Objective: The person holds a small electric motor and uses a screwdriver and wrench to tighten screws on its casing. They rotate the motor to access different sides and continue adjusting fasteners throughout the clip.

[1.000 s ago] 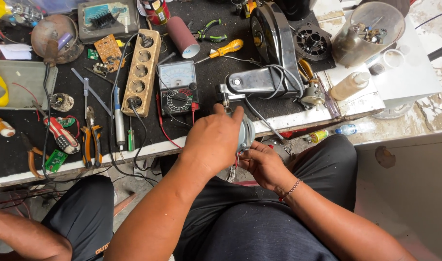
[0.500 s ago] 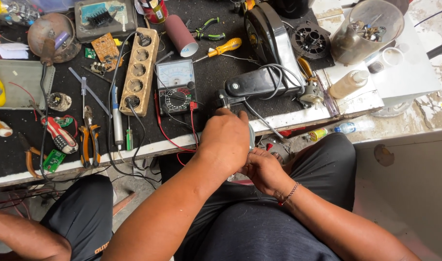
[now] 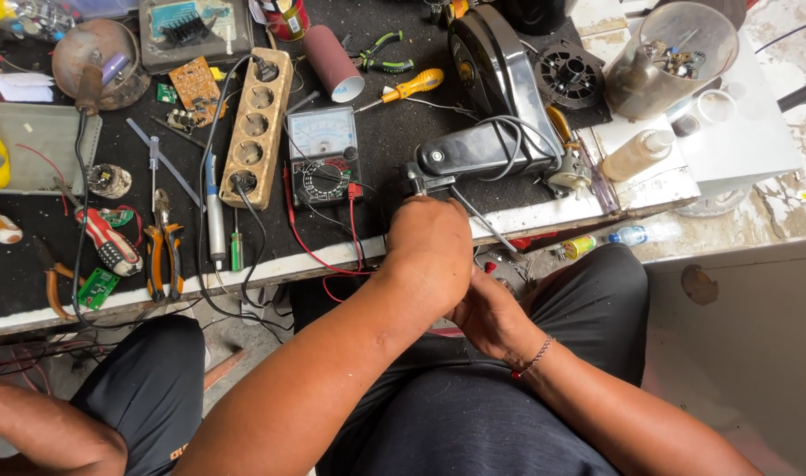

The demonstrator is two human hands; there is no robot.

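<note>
Left hand [image 3: 429, 251] is curled tight over a small part at the tabletop's [image 3: 381, 150] near edge, hiding it completely. Right hand [image 3: 489, 316] cups in just beneath, fingers pinched upward, on what I can't tell. The black appliance housing [image 3: 491, 150] sits just beyond. Looks like mid-fitting work; the next move calls for a steady grip.
</note>
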